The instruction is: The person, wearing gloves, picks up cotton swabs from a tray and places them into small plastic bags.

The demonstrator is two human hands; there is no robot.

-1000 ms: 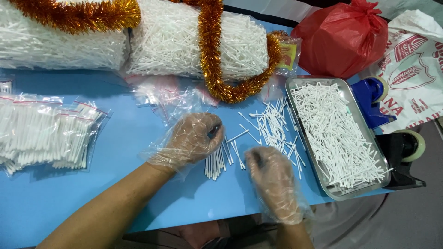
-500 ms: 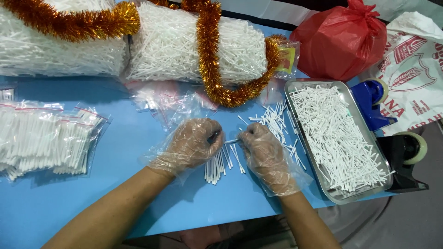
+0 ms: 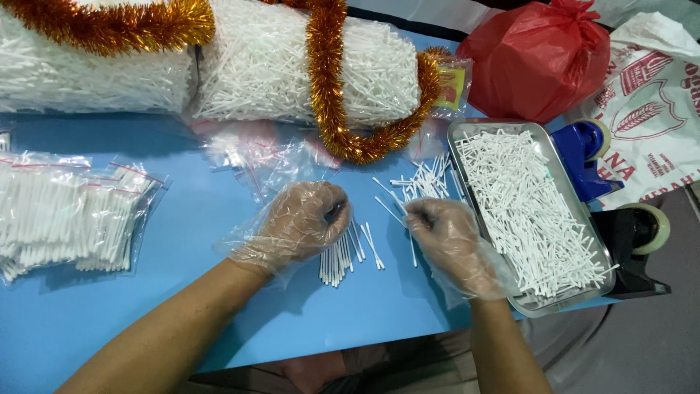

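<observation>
Counting step in hand: left hand, curled, rests on the aligned white sticks near the table's front edge; right hand pinches loose sticks beside the tray. Next move calls for alignment.

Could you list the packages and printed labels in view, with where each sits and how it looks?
Clear bags of white sticks: left on the blue table, flat, red-edged.
Large stick bundles: along the far edge, white, draped with orange tinsel.
Small yellow-labelled packet: beside the tinsel's end.
Red plastic bag: far right, knotted.
White sack: right edge, red printed emblem.
Empty clear bags: centre, crumpled.
</observation>
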